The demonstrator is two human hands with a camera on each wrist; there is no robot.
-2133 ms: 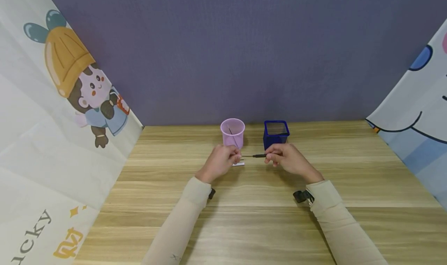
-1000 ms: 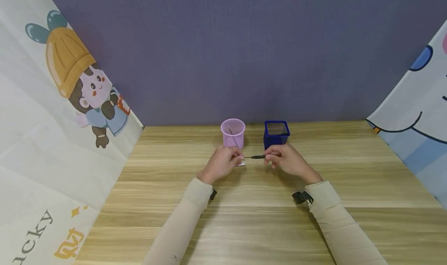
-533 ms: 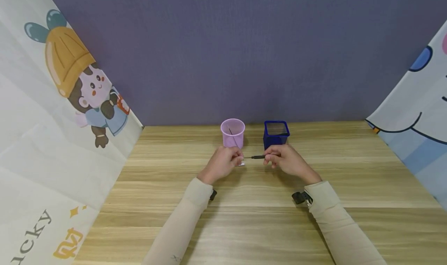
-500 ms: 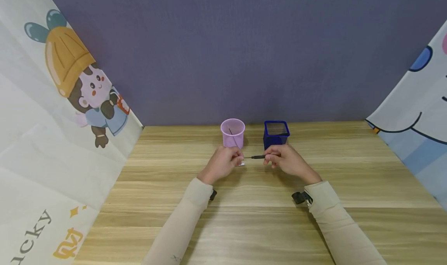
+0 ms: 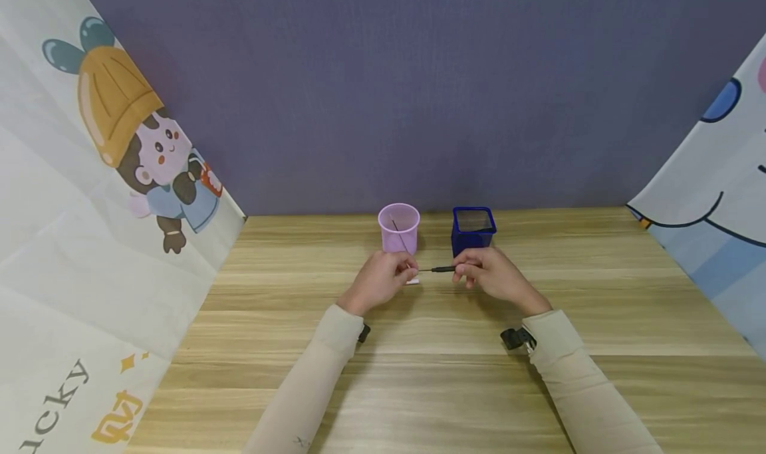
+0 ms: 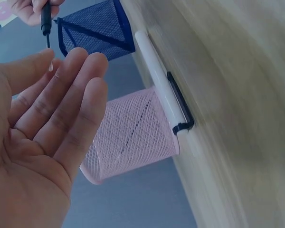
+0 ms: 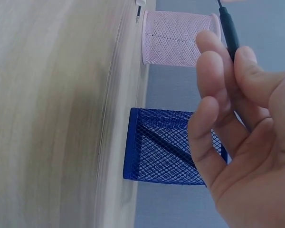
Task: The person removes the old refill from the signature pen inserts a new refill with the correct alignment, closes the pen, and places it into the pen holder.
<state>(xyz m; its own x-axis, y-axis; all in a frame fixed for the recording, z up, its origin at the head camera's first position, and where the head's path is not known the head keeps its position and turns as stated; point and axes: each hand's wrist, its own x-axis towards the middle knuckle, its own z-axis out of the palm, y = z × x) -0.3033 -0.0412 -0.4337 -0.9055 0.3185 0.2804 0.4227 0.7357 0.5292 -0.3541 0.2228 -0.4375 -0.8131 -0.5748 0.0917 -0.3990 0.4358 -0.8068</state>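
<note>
In the head view my left hand [image 5: 378,278] and right hand [image 5: 493,276] face each other over the table. Thumb and fingers of the right pinch a slim black piece [image 5: 443,269] with a thin shaft, like a pen's front section with its refill. The left thumb and forefinger pinch the shaft's far end, where a small pale tip [image 6: 51,67] shows in the left wrist view; the other left fingers are extended. A white pen barrel [image 6: 159,76] with a black clip lies on the table, partly hidden by the left hand in the head view.
A pink mesh pen holder [image 5: 395,241] with a thin dark stick leaning inside stands behind the left hand. Right of it is a square blue mesh pen holder [image 5: 462,242], a dark stick inside. The grey-blue wall [image 5: 437,108] rises behind the wooden table [image 5: 419,387].
Compared with two seconds ago, the left hand sits slightly farther right and covers more of the white barrel. Over the last second both hands have stayed nearly still, still holding the black piece between them.
</note>
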